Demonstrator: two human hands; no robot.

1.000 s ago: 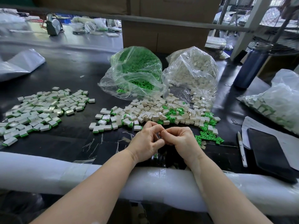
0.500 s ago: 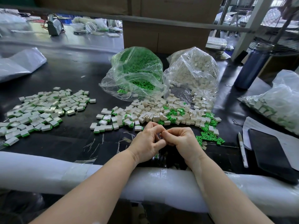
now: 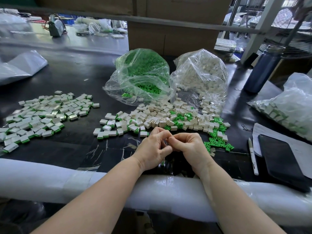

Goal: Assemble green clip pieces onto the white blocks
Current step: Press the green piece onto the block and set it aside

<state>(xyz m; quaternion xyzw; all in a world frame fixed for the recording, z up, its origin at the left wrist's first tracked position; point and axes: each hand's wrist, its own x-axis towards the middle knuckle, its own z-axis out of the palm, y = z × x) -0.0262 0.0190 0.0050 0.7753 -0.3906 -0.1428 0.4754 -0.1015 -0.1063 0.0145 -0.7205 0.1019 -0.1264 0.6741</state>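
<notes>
A black worktable [image 3: 70,76] holds two clear bags at the back, one of green clips [image 3: 143,71], one of white blocks [image 3: 200,76]. Loose white blocks [image 3: 162,115] and green clip pieces [image 3: 217,142] lie scattered in the middle; finished blocks [image 3: 42,114] are piled at the left. Near the padded edge, the left hand [image 3: 152,151] and right hand [image 3: 190,147] meet, fingers curled together; a small green-and-white piece [image 3: 163,163] shows under the left hand, but what each hand grips is hidden.
</notes>
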